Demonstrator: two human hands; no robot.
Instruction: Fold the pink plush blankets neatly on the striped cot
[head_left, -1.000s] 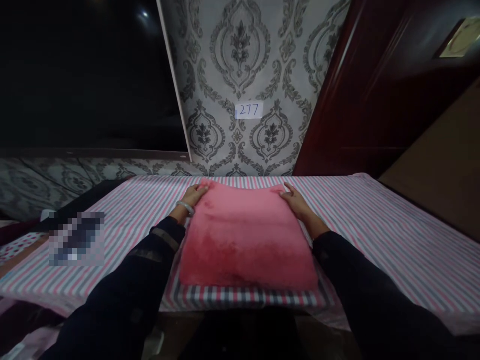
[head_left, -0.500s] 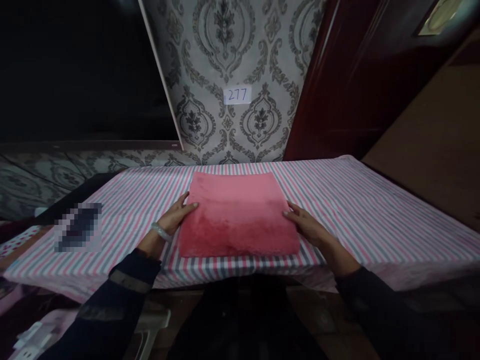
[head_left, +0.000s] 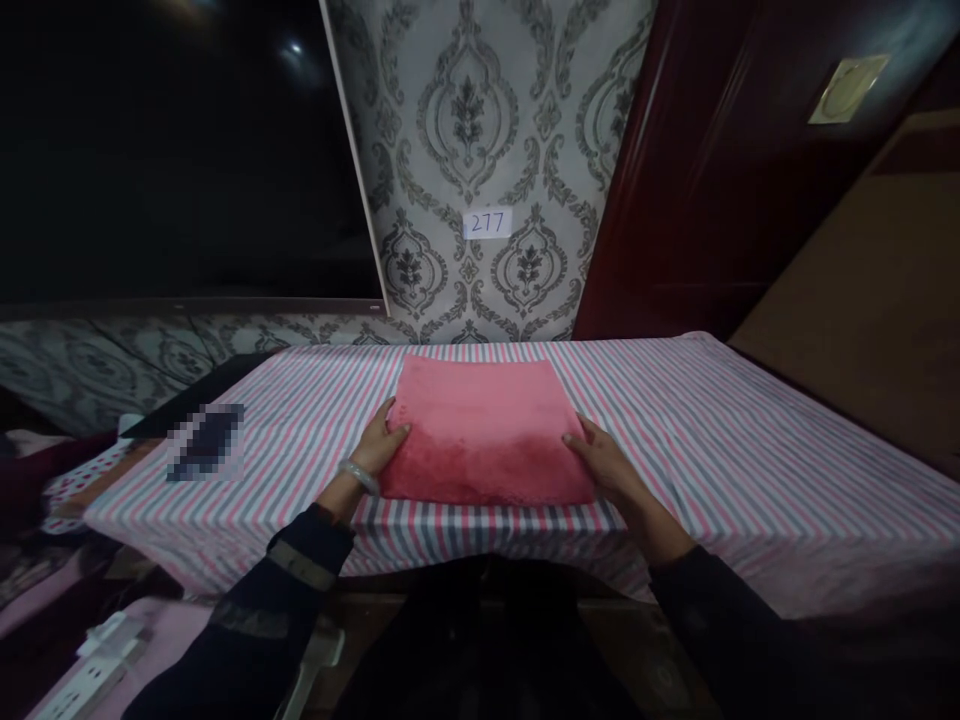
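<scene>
A flat, square pink plush cushion cover (head_left: 480, 430) lies on the striped tablecloth (head_left: 735, 450), near the table's front edge. Its nap looks darker red along the near half. My left hand (head_left: 381, 446), with a pale bangle at the wrist, grips the left edge, thumb on top. At the right edge my right hand (head_left: 600, 455) grips in the same way, its thumb resting on the plush. The fingertips beneath both edges are partly hidden. From the view I cannot tell whether the cover has filling inside.
A large dark television screen (head_left: 180, 160) stands at the back left. Behind the table are patterned wallpaper with a paper label (head_left: 487, 222) and a dark red panel (head_left: 675, 180). A blurred-out item (head_left: 206, 443) lies on the left. Low at the left is a white power strip (head_left: 101, 670).
My view has shifted slightly, so the scene sits lower and a little to the right. Both hands keep their hold on the cover's side edges.
</scene>
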